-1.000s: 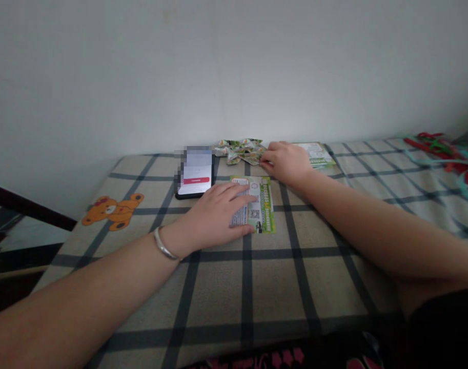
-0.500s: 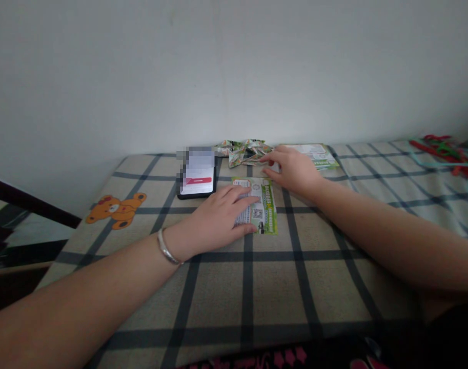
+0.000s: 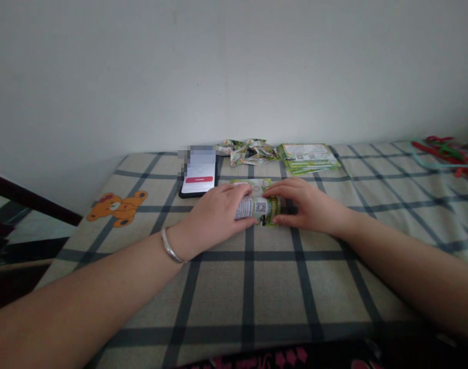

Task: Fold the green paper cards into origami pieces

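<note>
A green and white printed wrapper (image 3: 261,207) with a QR code lies in front of me, its middle curving up off the cloth. My left hand (image 3: 228,205) grips its left side, thumb at the near edge and fingers at the far edge. On the right side, my right hand (image 3: 301,205) pinches it the same way, fingertips on the far part and thumb low. Behind it, several folded wrappers (image 3: 252,152) of the same print sit crumpled by the wall. A flat stack of wrappers (image 3: 311,158) lies to their right.
A phone (image 3: 197,177) with a lit screen lies left of the folded wrappers. An orange bear picture (image 3: 118,208) is on the checked tablecloth (image 3: 218,292) at left. Red, green and pale blue cords (image 3: 449,156) lie far right. A white wall (image 3: 226,77) stands behind.
My right hand has come back from the folded wrappers to the right side of the near wrapper. The wrapper, flat before, now bends upward between both hands.
</note>
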A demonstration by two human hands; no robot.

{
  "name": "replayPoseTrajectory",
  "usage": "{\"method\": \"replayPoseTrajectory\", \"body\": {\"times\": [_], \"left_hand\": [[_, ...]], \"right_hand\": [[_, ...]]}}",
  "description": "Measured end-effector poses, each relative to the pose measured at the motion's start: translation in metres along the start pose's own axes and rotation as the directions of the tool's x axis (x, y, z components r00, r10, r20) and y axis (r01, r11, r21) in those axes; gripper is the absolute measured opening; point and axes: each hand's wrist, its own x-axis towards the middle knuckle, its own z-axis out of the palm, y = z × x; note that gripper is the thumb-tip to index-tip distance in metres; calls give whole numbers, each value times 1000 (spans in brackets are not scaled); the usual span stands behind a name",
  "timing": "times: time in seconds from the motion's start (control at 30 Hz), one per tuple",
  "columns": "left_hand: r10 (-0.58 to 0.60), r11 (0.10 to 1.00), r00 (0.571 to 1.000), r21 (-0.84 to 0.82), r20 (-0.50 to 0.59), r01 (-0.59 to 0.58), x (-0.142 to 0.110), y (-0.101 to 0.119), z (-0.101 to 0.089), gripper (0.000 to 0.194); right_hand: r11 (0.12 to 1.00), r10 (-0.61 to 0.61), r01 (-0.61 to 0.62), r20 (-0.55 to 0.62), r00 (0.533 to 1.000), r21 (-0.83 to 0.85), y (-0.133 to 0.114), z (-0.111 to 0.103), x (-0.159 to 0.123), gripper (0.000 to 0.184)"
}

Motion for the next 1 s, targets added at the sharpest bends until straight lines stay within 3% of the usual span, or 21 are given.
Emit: {"method": "replayPoseTrajectory", "body": {"times": [0.17,0.33,0.63,0.87,1.0], "left_hand": [[51,999,998,5,24,-51,0,1,-1,38],[131,991,991,-22,-4,-131,1,1,-1,32],[122,989,992,-85,-32,-124,0,0,-2,33],[139,984,990,-112,-27,-141,0,1,-2,36],[143,986,990,-89,-1,-143,0,3,-4,42]], "right_hand": [[995,-23,30,68,997,-100,-5,2,-2,49],[989,-40,53,96,995,-138,-7,3,-1,44],[989,-50,60,71,996,-135,-13,3,-3,50],[976,-124,131,50,991,-172,-13,3,-5,34],[963,-196,212,105,975,-168,-11,0,-4,33]]}}
